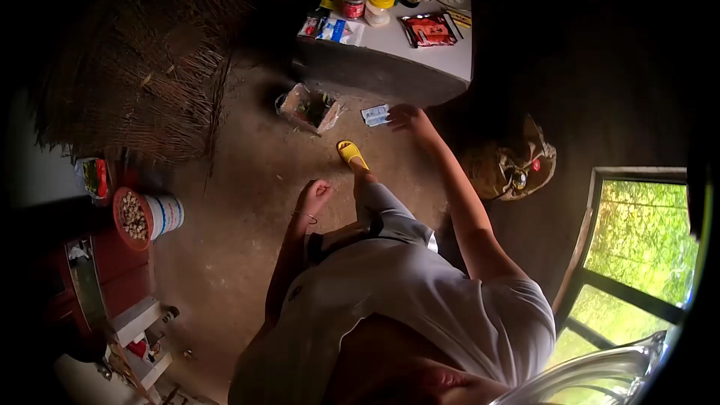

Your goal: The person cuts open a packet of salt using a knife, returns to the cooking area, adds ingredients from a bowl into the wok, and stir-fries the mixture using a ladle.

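My right hand (407, 118) reaches forward in shadow by the front of the white-topped table (442, 61), its fingers apart. Just left of the fingertips is a small blue-and-white packet (375, 115); whether they touch it I cannot tell. Low in front of my body, my left hand (316, 195) is curled closed with nothing visible in it, and a thin bracelet circles the wrist. Beyond it, a yellow slipper (349, 153) is on my foot. An open box with a plastic lining (304, 108) sits on the floor near the table.
Jars, bottles and a red food packet (433, 30) stand or lie on the table. Bundled twigs (142, 75) are piled at left, above a bucket (166, 214) with a basin of small pale pieces (133, 217). A brown sack (499, 169) and a window (637, 232) are at right.
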